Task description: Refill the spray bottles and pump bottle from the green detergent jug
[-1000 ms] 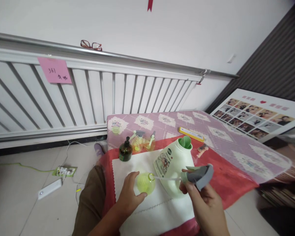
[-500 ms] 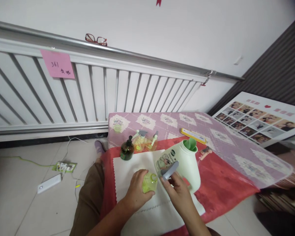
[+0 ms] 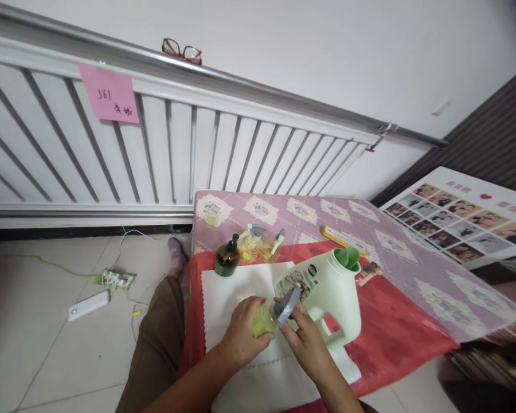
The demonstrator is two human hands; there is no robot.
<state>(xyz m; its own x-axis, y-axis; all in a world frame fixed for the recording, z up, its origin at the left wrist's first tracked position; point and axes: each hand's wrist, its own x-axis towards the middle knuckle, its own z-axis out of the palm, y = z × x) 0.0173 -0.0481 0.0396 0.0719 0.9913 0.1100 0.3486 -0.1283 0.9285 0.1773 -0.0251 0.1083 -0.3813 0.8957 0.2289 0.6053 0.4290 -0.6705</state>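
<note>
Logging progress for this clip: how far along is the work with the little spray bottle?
The green bottle already holds liquid, steadied by the left hand. The right hand has the grey spray head at its neck; whether it is tight cannot be told. The big jug stands uncapped.

Both forearms are bare, with no sleeves, watch or rings in view on the left hand [image 3: 243,332] or right hand [image 3: 307,344]. Brown trousers [image 3: 155,338] cover the leg. A purple sock or slipper [image 3: 175,250] shows at the foot.

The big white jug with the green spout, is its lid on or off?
Off. The big white jug stands upright on the white cloth, and its green spout is bare, with no cap on it.
</note>
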